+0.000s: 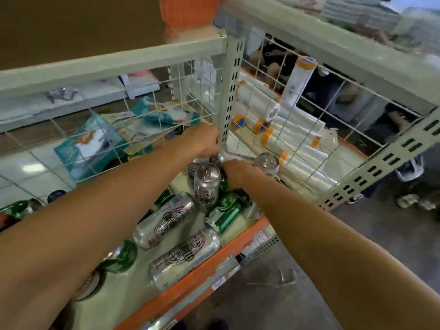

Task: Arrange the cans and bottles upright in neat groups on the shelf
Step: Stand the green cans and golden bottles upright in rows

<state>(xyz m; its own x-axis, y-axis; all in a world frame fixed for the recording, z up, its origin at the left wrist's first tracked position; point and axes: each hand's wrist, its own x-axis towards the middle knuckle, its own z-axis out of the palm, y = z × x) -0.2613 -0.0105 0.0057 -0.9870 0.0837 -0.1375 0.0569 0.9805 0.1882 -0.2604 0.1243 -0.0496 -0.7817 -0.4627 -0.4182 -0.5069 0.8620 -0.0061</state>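
Both arms reach to the far corner of the shelf (240,236), beside the perforated post (229,96). My left hand (202,139) curls down over the top of a silver can (216,159) standing there. My right hand (234,173) is just to its right, its fingers hidden behind the hand, close to something pale and clear. One silver can (207,184) stands upright below my hands, and another (268,163) stands at the shelf's right side. Two silver cans (166,220) (185,256) and green cans (225,215) (119,258) lie on their sides.
A white wire grid (114,129) backs the shelf, with teal packets (95,144) behind it. Rolls of clear film (292,129) lie past the side grid on the right. An upper shelf beam (114,60) hangs above. Grey floor is at the lower right.
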